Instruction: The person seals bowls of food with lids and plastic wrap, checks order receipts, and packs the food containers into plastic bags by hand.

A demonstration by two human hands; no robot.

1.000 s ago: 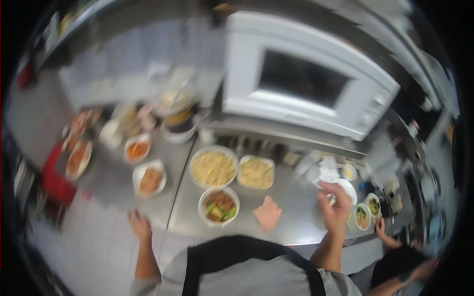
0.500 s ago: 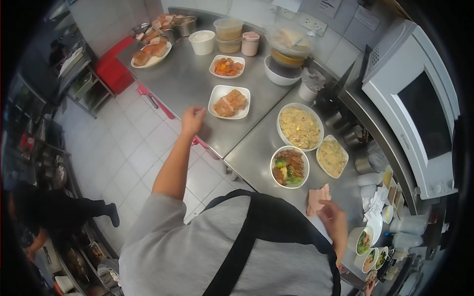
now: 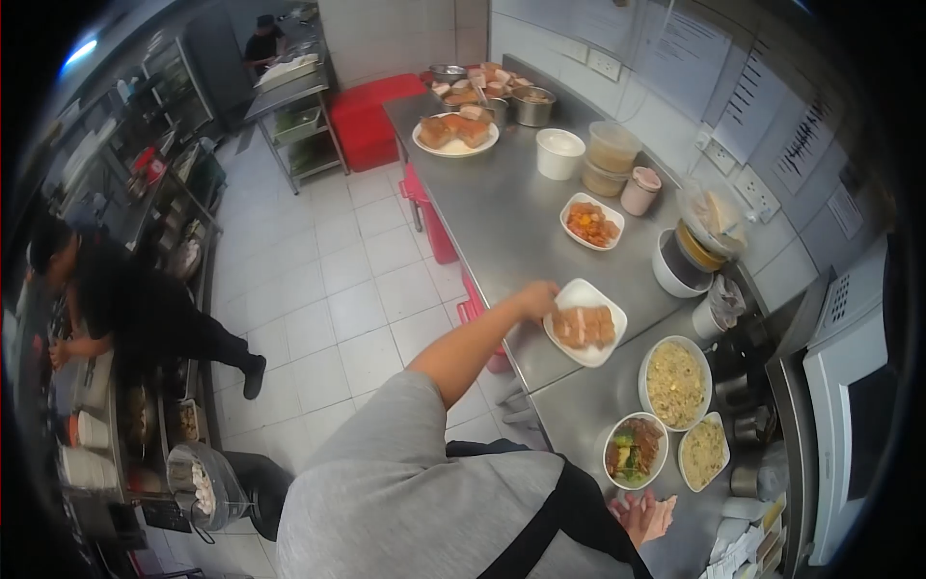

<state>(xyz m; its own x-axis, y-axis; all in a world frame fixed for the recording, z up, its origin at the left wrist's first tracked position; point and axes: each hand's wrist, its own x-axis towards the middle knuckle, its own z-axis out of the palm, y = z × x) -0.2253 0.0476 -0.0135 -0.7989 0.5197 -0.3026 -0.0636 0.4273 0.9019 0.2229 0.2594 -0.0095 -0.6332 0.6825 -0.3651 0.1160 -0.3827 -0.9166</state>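
Observation:
My left hand [image 3: 540, 301] pinches the left rim of a white square dish [image 3: 579, 292], with the thumb and fingertips at its edge. Sliced, browned pieces of meat [image 3: 584, 327] lie in that dish. Low in the view, my right hand [image 3: 634, 513] is closed on a pink cloth [image 3: 663, 518] on the steel counter. Just above it stands a round bowl of meat with broccoli [image 3: 636, 452]. Beside that are a large bowl of fried rice [image 3: 677, 384] and a smaller dish of fried rice [image 3: 705, 452].
A dish of orange-red food [image 3: 592, 223], lidded tubs [image 3: 614, 147] and stacked bowls [image 3: 683, 265] stand farther back on the counter. A plate of browned pieces [image 3: 455, 135] sits at its far end. The microwave [image 3: 849, 386] is at right. A co-worker [image 3: 145, 289] stands across the aisle.
The view has swung left. My left hand, earlier apart from the square dish, now holds its rim, and the dish looks turned. My right hand has closed on the pink cloth.

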